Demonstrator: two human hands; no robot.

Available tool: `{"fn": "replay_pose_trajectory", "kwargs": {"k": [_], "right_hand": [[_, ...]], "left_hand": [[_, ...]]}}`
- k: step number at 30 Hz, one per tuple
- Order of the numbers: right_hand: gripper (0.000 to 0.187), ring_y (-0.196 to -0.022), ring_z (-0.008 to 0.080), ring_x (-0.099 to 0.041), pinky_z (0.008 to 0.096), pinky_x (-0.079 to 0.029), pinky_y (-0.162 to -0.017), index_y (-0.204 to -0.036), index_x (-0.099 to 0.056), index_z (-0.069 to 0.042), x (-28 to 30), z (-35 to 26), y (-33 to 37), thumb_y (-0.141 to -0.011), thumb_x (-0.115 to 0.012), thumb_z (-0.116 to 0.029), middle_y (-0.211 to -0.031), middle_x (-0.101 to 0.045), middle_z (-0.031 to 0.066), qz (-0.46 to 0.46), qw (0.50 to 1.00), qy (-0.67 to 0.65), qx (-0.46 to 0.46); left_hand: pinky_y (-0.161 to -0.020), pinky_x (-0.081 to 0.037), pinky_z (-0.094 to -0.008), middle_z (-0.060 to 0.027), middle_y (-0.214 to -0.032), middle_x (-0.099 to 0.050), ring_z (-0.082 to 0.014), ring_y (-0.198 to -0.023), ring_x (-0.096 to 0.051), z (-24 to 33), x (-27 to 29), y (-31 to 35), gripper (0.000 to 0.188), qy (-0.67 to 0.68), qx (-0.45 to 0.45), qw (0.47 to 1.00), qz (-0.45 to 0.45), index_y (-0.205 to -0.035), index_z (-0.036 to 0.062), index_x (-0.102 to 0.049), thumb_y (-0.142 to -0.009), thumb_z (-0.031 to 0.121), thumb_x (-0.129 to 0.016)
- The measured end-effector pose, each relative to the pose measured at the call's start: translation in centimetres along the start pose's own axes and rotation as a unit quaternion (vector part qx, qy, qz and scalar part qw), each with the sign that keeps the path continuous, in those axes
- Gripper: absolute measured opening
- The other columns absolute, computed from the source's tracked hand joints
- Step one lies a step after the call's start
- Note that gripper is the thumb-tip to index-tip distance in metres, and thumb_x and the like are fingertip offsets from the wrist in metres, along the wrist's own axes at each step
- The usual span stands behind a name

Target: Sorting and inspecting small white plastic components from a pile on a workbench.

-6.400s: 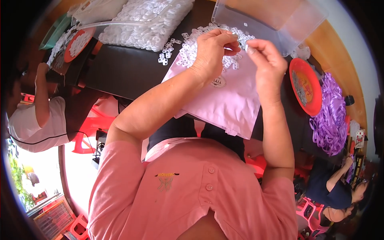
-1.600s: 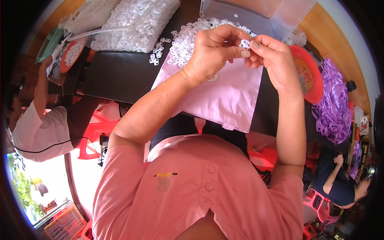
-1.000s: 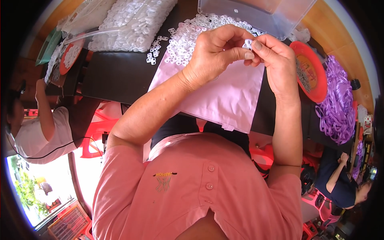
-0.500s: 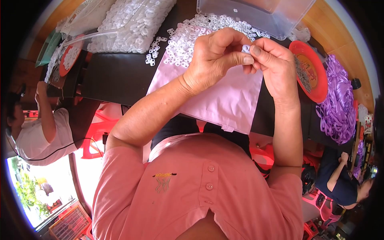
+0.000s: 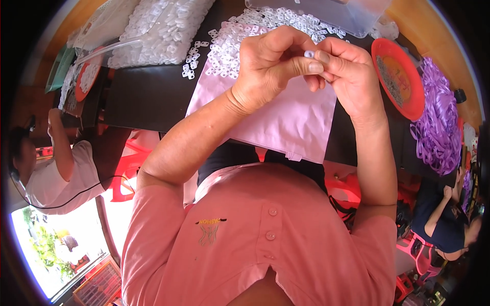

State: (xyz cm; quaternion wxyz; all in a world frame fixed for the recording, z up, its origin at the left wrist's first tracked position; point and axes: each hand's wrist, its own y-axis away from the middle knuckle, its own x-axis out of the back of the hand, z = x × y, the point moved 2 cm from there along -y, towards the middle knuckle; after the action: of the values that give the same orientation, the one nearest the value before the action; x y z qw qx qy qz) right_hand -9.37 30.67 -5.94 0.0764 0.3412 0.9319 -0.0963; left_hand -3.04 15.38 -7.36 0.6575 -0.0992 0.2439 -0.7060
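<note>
Above the pink cloth (image 5: 286, 120), my two hands meet at the fingertips around a small white plastic piece with a hole (image 5: 309, 53). My left hand (image 5: 268, 64) pinches it between thumb and curled fingers. From the other side, my right hand (image 5: 352, 71) closes thumb and forefinger against it. Whether anything else is in the fingers is hidden. Many similar white pieces (image 5: 224, 53) lie in a loose heap on the cloth's far part and beyond it.
A clear bag of white pieces (image 5: 153, 38) lies far left on the dark table (image 5: 138, 97). A clear plastic bin (image 5: 326, 15) stands behind. At right are a red plate (image 5: 416, 86) with small metal-grey bits and purple ribbon (image 5: 436, 122). Other people (image 5: 66, 173) sit at both sides.
The view has shifted slightly. Both hands stay together at the small white piece, with the fingertips a little closer around it.
</note>
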Motion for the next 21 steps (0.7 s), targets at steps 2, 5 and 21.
{"fn": "replay_pose_trajectory", "kwargs": {"k": [2, 5, 21], "right_hand": [[0.021, -0.062, 0.0131, -0.06, 0.0242, -0.045, -0.058, -0.089, -0.065, 0.002, 0.4, 0.0, -0.1, -0.092, -0.062, -0.018, -0.071, -0.061, 0.0039, -0.003, 1.0, 0.01, 0.009], [0.021, -0.061, 0.0127, -0.06, 0.0235, -0.044, -0.058, -0.089, -0.066, 0.002, 0.5, -0.2, -0.1, -0.092, -0.062, -0.019, -0.071, -0.061, 0.0035, 0.049, 0.998, 0.037, 0.013], [0.019, -0.061, 0.0103, -0.057, 0.0233, -0.041, -0.059, -0.087, -0.067, 0.001, 0.7, 0.3, -0.6, -0.09, -0.062, -0.017, -0.065, -0.057, 0.0008, 0.091, 0.989, 0.119, 0.021]], "left_hand": [[-0.069, -0.058, -0.0307, -0.0143, -0.088, -0.067, -0.0196, -0.076, -0.068, -0.2, -0.2, -0.2, 0.02, 0.014, 0.0, 1.0, 0.014, -0.099, -0.0059, -0.061, -0.081, -0.006, -0.07], [-0.072, -0.058, -0.0308, -0.0137, -0.091, -0.067, -0.0185, -0.08, -0.067, -0.8, -0.1, -0.5, 0.023, 0.004, -0.002, 0.999, 0.035, -0.101, -0.0057, -0.062, -0.08, -0.007, -0.071], [-0.077, -0.056, -0.0275, -0.0095, -0.088, -0.067, -0.0159, -0.082, -0.067, -0.6, 0.9, -0.9, 0.018, -0.029, 0.002, 0.999, 0.017, -0.095, -0.0049, -0.063, -0.08, -0.007, -0.072]]}}
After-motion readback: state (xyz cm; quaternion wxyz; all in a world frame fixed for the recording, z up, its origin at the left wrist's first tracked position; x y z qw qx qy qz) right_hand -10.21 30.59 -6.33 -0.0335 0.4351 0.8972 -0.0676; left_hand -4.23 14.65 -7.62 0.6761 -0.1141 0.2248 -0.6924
